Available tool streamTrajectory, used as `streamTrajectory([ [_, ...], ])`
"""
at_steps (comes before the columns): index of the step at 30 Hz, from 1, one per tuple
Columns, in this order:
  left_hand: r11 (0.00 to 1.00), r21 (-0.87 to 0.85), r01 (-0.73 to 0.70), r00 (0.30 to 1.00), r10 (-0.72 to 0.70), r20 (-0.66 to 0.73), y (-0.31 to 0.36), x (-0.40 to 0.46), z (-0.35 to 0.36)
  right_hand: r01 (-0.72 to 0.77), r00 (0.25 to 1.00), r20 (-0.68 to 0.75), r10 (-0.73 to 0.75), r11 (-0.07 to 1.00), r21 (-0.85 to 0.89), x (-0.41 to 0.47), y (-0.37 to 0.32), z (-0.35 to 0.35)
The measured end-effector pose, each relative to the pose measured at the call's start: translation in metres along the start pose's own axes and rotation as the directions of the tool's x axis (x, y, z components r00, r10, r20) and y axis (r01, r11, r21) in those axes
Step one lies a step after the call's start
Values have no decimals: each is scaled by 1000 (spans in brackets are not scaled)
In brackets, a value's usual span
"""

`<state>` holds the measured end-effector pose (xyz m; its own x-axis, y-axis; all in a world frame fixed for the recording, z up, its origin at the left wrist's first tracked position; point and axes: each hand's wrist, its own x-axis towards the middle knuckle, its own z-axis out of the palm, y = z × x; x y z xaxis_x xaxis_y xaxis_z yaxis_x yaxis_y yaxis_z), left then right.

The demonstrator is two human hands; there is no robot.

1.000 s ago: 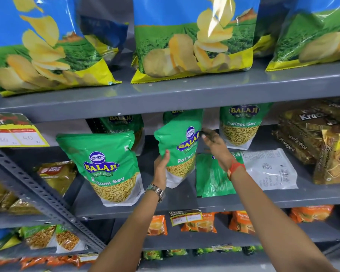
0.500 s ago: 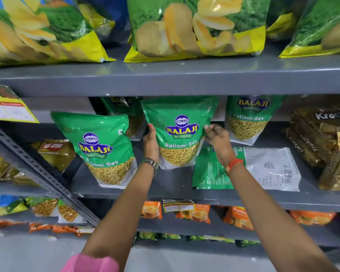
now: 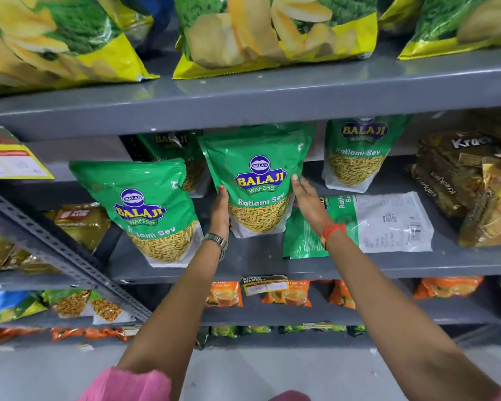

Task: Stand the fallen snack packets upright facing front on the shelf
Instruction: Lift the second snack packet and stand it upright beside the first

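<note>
A green Ratlami Sev packet (image 3: pixel 258 175) stands upright and front-facing in the middle of the grey shelf (image 3: pixel 243 267). My left hand (image 3: pixel 221 209) presses flat on its left edge, and my right hand (image 3: pixel 308 202) on its right edge. To the right, another green packet (image 3: pixel 373 224) lies flat with its white back label up; my right wrist covers part of it. One upright packet (image 3: pixel 154 212) leans at the front left. Two more stand behind: one at the back left (image 3: pixel 171 157) and one at the back right (image 3: pixel 357 151).
Brown biscuit packs (image 3: pixel 469 183) are piled at the shelf's right end. Big chip bags (image 3: pixel 272 33) fill the shelf above. Orange tea packets (image 3: pixel 287 293) sit on the shelf below. A slanted grey metal brace (image 3: pixel 55 250) crosses the left side, and a yellow price tag (image 3: pixel 9 160) hangs at the left.
The middle packet was turned from side-on to front-facing and set down on the shelf. Both hands slid down its sides. The view tilted downward.
</note>
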<state>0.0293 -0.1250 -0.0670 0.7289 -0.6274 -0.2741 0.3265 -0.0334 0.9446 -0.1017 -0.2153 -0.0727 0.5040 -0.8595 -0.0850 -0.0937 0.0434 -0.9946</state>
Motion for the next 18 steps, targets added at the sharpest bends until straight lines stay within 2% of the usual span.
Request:
streamTrajectory([
  [7,997,74,-34,999,33,16,-11,-9,-16,-2,1000,-18,3,999,46,-24,14,3],
  [13,995,88,-46,997,41,60,-18,-24,-29,15,994,-111,2,988,151,-52,20,12],
  [18,997,31,-72,995,70,68,-19,-29,-33,51,986,-165,-33,993,104,-56,25,16],
])
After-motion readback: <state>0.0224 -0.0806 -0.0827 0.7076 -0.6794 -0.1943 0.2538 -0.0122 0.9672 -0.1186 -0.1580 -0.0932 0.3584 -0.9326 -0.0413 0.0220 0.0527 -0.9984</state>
